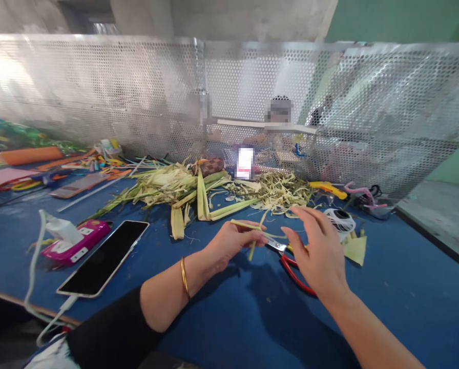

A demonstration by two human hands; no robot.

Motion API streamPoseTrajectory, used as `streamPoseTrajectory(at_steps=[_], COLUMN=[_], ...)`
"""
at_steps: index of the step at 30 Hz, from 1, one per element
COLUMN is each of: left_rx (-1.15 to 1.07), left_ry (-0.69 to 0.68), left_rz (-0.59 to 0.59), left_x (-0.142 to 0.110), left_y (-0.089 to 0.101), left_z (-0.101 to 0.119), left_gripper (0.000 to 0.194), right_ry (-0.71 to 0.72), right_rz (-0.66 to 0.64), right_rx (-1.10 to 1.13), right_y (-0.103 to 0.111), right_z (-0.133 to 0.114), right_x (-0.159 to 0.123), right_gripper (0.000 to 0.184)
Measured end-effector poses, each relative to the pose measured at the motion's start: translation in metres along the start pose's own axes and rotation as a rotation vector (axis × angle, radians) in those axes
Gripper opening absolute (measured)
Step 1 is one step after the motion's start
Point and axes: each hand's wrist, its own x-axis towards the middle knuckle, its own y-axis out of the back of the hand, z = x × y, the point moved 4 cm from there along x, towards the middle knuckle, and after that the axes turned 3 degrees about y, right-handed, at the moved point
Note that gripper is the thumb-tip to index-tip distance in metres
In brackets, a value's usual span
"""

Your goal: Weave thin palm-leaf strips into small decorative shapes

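Thin pale-green leaf strips [246, 224] cross one another between the fingertips of my left hand [229, 245], which is closed in a pinch. My right hand [324, 251] is raised just to the right, its fingers spread with nothing visible in them. Below and between the hands lies a pair of scissors [295, 275] with red handles and short metal blades; the right hand covers part of it. Behind my hands, a folded leaf strip [235, 209] rests beside a large heap of leaves [164, 185]. Thin trimmings [281, 190] are piled to the right of that heap.
At left lie a black-screened phone [105, 259] on a cable and a magenta power strip [78, 245]. A yellow-handled tool [328, 189], a white roll [340, 221] and leaf pieces [355, 249] are at right. A perforated metal screen [137, 97] borders the back; a person sits beyond it.
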Motion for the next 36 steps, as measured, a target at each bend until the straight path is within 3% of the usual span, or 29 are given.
streamPoseTrajectory(at_steps=[2,5,7,12,16,19,22,24,27,29,31,34,36], left_rx=[-0.083,-0.181,-0.21,-0.215,-0.236,-0.247,-0.267,-0.321,-0.397,-0.374,-0.294,-0.15,-0.124], left_ry=[-0.032,-0.064,-0.059,-0.044,-0.037,0.006,0.039,0.038,0.022,0.031,0.04,0.035,0.038], left_rz=[0.019,0.007,-0.005,0.023,0.067,0.072,-0.03,-0.158,-0.427,-0.51,-0.421,-0.139,-0.032], left_x=[-0.002,-0.004,-0.004,-0.004,-0.002,0.0,0.001,-0.001,-0.006,-0.008,-0.006,-0.002,-0.001], left_y=[0.001,-0.002,-0.005,-0.006,-0.003,-0.002,-0.001,-0.001,-0.003,-0.003,-0.001,0.003,0.002], left_z=[0.006,0.009,0.008,0.002,-0.003,-0.006,-0.001,0.007,0.02,0.023,0.02,0.011,0.006], left_gripper=[0.031,0.032,0.032,0.033,0.026,0.024,0.032,0.045,0.055,0.049,0.041,0.034,0.031], right_ry=[-0.014,-0.15,-0.264,-0.351,-0.293,-0.329,-0.411,-0.429,-0.381,-0.321,-0.257,-0.184,-0.164], right_rz=[-0.021,-0.331,-0.446,-0.458,-0.483,-0.495,-0.452,-0.398,-0.352,-0.354,-0.369,-0.419,-0.467], right_rx=[0.052,0.253,0.39,0.59,0.563,0.546,0.529,0.524,0.512,0.47,0.414,0.357,0.339], right_y=[-0.002,-0.026,-0.041,-0.05,-0.045,-0.045,-0.043,-0.037,-0.026,-0.021,-0.019,-0.021,-0.025], right_z=[-0.005,-0.012,-0.014,-0.021,-0.026,-0.019,-0.006,0.002,0.006,0.006,0.004,0.0,-0.002], right_x=[-0.003,-0.015,-0.022,-0.026,-0.025,-0.025,-0.022,-0.017,-0.01,-0.007,-0.006,-0.005,-0.006], right_gripper=[0.026,0.029,0.031,0.031,0.03,0.03,0.032,0.032,0.032,0.032,0.033,0.033,0.034])
